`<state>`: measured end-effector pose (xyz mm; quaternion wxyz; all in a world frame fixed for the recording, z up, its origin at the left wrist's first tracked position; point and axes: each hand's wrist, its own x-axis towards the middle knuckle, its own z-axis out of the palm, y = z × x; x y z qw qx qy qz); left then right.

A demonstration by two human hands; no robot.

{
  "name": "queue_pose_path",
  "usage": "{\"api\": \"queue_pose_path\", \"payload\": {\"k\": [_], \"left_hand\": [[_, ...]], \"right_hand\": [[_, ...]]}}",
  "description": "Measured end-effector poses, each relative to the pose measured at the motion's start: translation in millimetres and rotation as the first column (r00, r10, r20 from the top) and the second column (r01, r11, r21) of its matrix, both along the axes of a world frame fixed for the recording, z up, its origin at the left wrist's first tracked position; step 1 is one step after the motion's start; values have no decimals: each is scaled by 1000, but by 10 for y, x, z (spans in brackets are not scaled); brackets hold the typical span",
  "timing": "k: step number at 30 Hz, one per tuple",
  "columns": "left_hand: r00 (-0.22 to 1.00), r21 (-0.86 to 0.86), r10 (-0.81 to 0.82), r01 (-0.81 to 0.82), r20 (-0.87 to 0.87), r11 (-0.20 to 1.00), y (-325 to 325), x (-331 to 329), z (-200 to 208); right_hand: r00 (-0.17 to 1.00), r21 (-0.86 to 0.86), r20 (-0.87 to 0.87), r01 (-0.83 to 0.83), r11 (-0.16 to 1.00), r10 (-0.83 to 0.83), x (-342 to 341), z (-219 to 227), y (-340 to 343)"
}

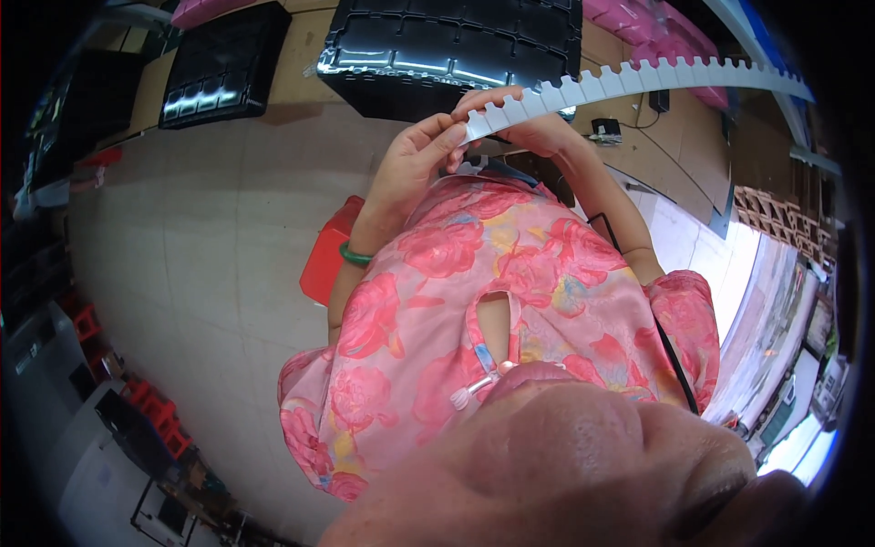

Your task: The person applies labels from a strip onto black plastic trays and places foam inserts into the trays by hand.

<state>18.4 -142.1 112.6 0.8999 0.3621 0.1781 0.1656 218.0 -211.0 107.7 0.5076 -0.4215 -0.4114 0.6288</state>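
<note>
A long white strip with a row of notched teeth along its upper edge [620,83] runs from my hands toward the far right, curving gently. My left hand [412,166], with a green bangle on its wrist, pinches the strip's near end between thumb and fingers. Behind the strip, my right hand [545,135] has its fingers curled by the same end, close to the left fingertips. The strip covers part of those right fingers. Just beyond both hands, a stack of glossy black moulded trays [447,41] stands on the brown work surface.
More black trays [228,64] lie at the far left of the work surface [305,46]. Pink plastic bags [661,41] sit at the far right. A small black device [605,129] with a cable rests right of my hands. Below stands a red stool [324,260].
</note>
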Motion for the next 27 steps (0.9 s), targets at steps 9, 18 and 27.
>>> {"api": "queue_pose_path", "payload": {"k": [9, 18, 27], "left_hand": [[994, -97, 59, -51, 89, 994, -174, -227, 138], [898, 533, 434, -402, 71, 744, -274, -491, 306], [928, 668, 370, -246, -47, 702, -423, -411, 233]], "right_hand": [[993, 171, 31, -119, 978, 115, -87, 127, 71], [749, 184, 661, -115, 976, -36, 53, 560, 672], [207, 216, 961, -137, 967, -185, 96, -12, 1782]]}}
